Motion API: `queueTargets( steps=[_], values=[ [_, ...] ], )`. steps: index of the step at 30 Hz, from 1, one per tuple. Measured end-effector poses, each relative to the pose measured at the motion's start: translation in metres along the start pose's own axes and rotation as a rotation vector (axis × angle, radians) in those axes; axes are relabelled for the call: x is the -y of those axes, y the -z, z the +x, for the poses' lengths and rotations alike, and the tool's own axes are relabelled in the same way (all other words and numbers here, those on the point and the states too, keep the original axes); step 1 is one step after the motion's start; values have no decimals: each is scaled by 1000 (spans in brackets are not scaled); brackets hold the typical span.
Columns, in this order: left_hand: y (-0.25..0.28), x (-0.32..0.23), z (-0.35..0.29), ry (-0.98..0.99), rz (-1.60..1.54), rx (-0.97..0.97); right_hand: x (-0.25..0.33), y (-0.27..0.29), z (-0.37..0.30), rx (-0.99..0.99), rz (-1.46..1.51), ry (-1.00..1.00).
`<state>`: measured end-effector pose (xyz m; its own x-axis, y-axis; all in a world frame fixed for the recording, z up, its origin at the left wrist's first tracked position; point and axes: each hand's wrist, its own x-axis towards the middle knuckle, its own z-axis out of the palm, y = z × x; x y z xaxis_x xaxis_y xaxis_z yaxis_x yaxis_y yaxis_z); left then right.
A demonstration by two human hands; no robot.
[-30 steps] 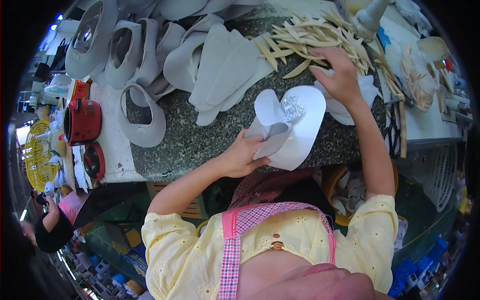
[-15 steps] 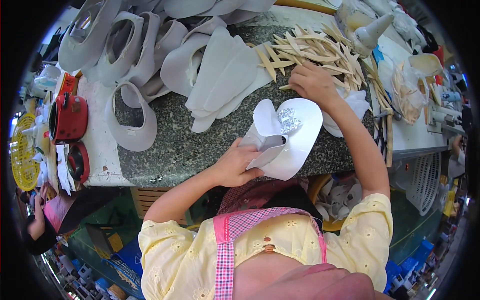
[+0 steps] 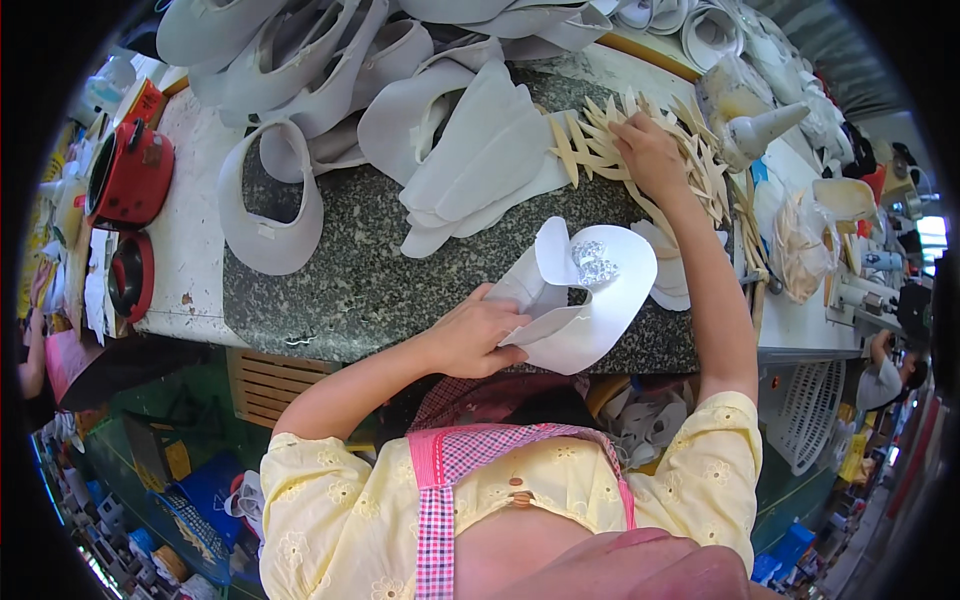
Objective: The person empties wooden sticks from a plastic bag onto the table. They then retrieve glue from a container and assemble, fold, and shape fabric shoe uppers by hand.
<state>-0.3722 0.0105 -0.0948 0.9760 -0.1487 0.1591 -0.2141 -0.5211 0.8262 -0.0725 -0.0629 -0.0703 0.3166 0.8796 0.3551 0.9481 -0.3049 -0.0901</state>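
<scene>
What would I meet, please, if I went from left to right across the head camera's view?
Red pot → frontmost grey ring-shaped piece → fan of flat grey pieces → curved white piece → heap of pale strips → clear plastic bag.

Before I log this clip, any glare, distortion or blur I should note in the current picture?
Head view: fisheye bending, black corners, the speckled worktop's front edge curved; head view: pale sheen on the white curved piece in the left hand; head view: bright patch washed out near the right rim; head view: background toward the rim looks soft.
</scene>
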Motion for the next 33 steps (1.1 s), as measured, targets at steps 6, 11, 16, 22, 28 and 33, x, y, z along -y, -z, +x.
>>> queueTargets(
  steps=[6, 11, 16, 22, 28, 33],
  values=[
    [1, -1, -1, 59, -33, 56, -17, 14, -22, -39, 205, 147],
    [2, 4, 6, 11, -74, 21, -28, 22, -27, -32, 413, 30],
    [11, 1, 6, -87, -67, -253, 20, 71, -72, -263, 676, -305],
    [11, 5, 21, 93, -108, -115, 116, 45, -131, 144, 901, 37],
    [66, -16, -3, 64, 263, -573, 138, 60, -147, 89, 1060, -426],
    [102, 16, 11, -107, 838, -393, 137, 58, -140, 212, 1114, -419]
  ],
)
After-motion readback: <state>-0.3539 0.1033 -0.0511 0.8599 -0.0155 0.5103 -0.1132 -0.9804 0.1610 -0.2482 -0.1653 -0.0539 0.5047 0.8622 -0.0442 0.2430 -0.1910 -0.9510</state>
